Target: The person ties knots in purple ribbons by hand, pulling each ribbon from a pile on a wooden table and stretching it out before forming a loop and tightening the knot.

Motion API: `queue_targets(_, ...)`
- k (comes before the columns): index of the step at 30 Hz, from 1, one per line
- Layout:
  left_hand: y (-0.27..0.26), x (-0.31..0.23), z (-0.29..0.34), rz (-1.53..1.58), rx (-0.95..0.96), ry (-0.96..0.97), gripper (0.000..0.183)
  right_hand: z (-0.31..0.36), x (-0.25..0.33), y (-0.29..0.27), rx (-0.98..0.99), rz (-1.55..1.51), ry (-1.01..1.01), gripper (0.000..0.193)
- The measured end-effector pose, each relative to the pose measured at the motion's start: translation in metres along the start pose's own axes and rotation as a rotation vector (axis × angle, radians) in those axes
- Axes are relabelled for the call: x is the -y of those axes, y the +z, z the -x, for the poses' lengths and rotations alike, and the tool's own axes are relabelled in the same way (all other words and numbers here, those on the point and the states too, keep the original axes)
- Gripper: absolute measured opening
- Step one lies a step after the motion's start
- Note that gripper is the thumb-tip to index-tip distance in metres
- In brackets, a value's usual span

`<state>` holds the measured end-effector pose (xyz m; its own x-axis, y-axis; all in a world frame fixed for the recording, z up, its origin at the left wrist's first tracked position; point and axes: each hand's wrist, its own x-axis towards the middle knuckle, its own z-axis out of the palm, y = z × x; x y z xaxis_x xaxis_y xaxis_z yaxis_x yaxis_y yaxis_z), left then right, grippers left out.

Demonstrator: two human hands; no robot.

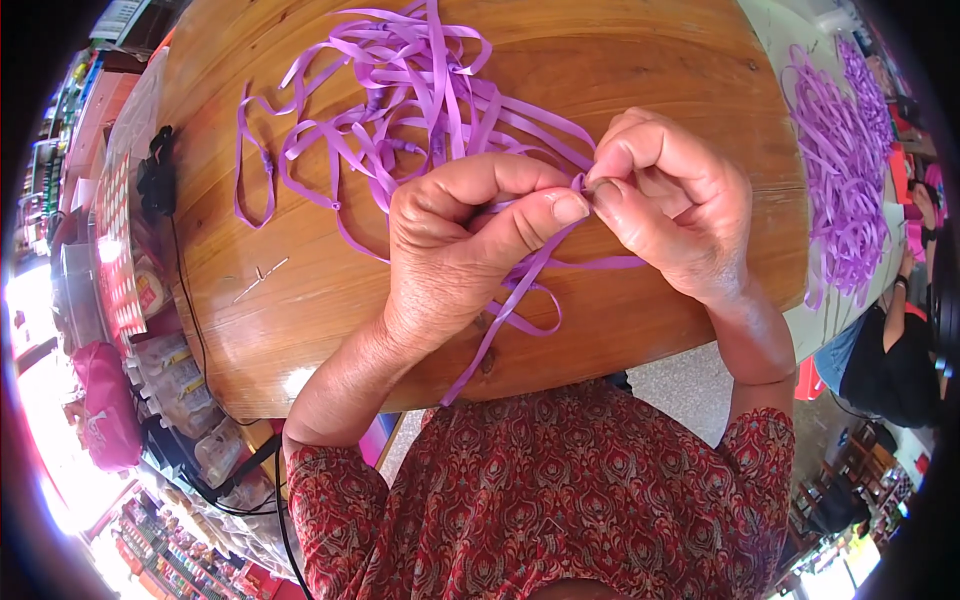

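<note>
Both of my hands meet over the wooden table (330,290), pinching a purple ribbon (513,292) between their fingertips. My left hand (455,225) is closed, its thumb and index finger pressed on the ribbon. Just beside those fingertips, my right hand (680,195) also pinches the ribbon, thumb against index finger. The exact spot held is mostly hidden by the fingers. Loose lengths of the ribbon hang below my hands toward the near table edge. A tangled heap of purple ribbons (440,75), some with knotted or bunched parts, lies beyond my left hand.
On a pale table (770,30) at the right lies a large pile of purple ribbons (840,190). Another person (890,350) sits beside it. A small thin metallic item (262,279) rests at the table's left. A black cable (185,280) runs along the left edge, near plastic-wrapped goods.
</note>
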<state>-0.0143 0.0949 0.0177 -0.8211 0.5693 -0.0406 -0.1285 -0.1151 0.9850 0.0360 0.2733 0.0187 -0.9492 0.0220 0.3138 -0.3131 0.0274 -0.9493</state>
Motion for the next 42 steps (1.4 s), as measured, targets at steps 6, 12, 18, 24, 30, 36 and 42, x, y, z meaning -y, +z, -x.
queue_targets(6,-0.002,0.006,-0.001,0.177,-0.004,0.005,0.008,0.0,0.007,0.001,0.009,-0.048,0.056,0.009)
queue_targets(12,-0.003,0.009,-0.002,0.235,-0.002,0.048,0.007,-0.002,0.008,-0.003,0.016,-0.039,0.083,0.008)
queue_targets(18,-0.004,0.011,-0.001,0.22,0.01,0.005,0.007,-0.009,0.015,-0.009,0.1,0.639,-0.4,0.047)
queue_targets(24,0.001,0.009,-0.003,0.048,0.033,0.101,0.008,-0.006,0.001,-0.004,0.1,0.812,-0.508,0.039)
queue_targets(30,-0.006,0.003,-0.006,-0.208,0.047,0.232,0.005,-0.007,0.003,-0.007,0.062,0.869,-0.586,0.025)
queue_targets(36,-0.015,-0.002,-0.008,-0.334,-0.025,0.333,0.004,-0.011,0.008,-0.013,0.06,0.895,-0.559,0.018)
queue_targets(42,-0.011,-0.005,-0.007,-0.255,-0.051,0.247,0.004,-0.012,0.001,-0.015,0.053,0.849,-0.53,0.021)
